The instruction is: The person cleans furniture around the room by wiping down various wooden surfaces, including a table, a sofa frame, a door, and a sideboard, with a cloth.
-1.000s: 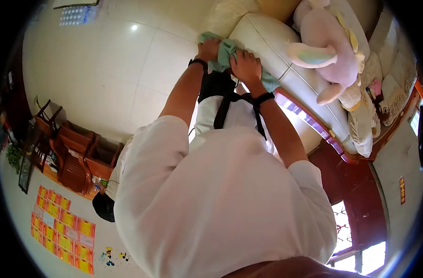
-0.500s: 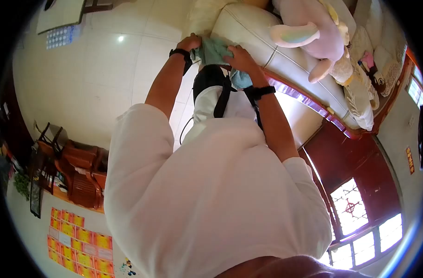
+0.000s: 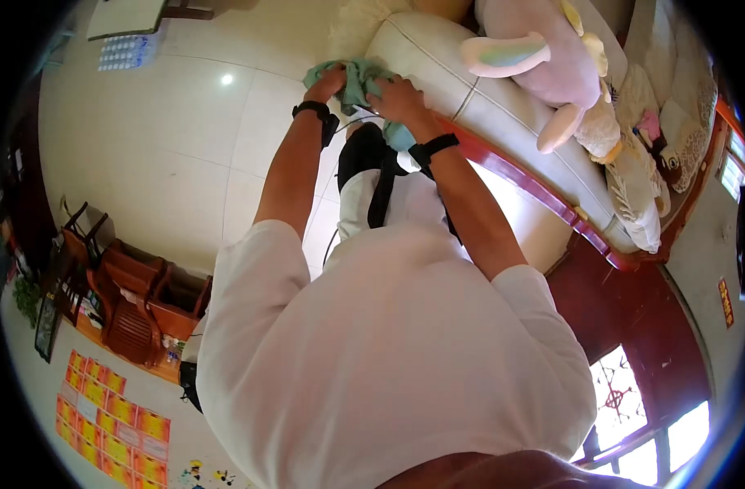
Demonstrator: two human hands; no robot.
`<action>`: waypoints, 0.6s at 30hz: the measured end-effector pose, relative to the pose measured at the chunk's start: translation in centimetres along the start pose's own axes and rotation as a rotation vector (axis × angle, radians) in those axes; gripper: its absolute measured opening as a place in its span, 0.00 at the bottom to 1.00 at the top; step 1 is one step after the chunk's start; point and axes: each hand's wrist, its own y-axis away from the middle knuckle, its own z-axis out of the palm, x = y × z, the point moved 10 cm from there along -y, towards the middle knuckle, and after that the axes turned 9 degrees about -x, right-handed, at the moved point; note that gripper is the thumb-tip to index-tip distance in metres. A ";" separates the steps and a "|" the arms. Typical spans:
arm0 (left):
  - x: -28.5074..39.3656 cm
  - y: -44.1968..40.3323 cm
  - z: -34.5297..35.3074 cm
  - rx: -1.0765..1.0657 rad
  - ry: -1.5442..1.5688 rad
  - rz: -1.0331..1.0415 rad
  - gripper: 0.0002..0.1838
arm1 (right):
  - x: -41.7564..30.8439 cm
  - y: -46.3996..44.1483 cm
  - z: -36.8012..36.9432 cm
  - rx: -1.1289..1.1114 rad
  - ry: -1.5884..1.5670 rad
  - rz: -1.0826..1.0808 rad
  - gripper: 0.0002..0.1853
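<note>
A crumpled green cloth (image 3: pixel 358 79) is stretched between my two hands, beside the front of a cream padded sofa (image 3: pixel 425 61). My left hand (image 3: pixel 330 81) is closed on its left part, with some fabric showing beyond the fingers. Bent fingers of my right hand (image 3: pixel 397 99) grip the other side. A paler blue-green piece of fabric (image 3: pixel 398 136) hangs below the right hand; whether it belongs to the same cloth I cannot tell. Each wrist wears a black band.
On the sofa lie a large pink plush toy (image 3: pixel 544 77) and patterned cushions (image 3: pixel 633 191). Red wooden trim (image 3: pixel 535 181) edges the sofa. Tiled floor (image 3: pixel 185 122) spreads to the left, with wooden chairs (image 3: pixel 132 306) farther off. A thin dark cable (image 3: pixel 333 244) runs near my legs.
Both hands have shifted slightly left with the green cloth. More of the cloth now shows bunched past the left hand. The view has also shifted a little.
</note>
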 end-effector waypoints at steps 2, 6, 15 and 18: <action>1.1 1.5 0.9 0.008 0.087 -0.080 0.31 | 0.2 1.4 0.0 -0.019 0.038 -0.018 0.29; 6.3 6.2 1.2 0.167 0.001 -0.142 0.28 | 2.1 3.4 -0.7 0.086 0.082 -0.114 0.30; 18.3 10.8 10.0 0.484 -0.558 -0.197 0.27 | 19.5 11.6 2.6 0.159 -0.076 -0.257 0.31; 24.2 11.6 15.4 0.586 -0.869 -0.235 0.23 | 26.6 16.3 2.1 0.247 -0.068 -0.225 0.31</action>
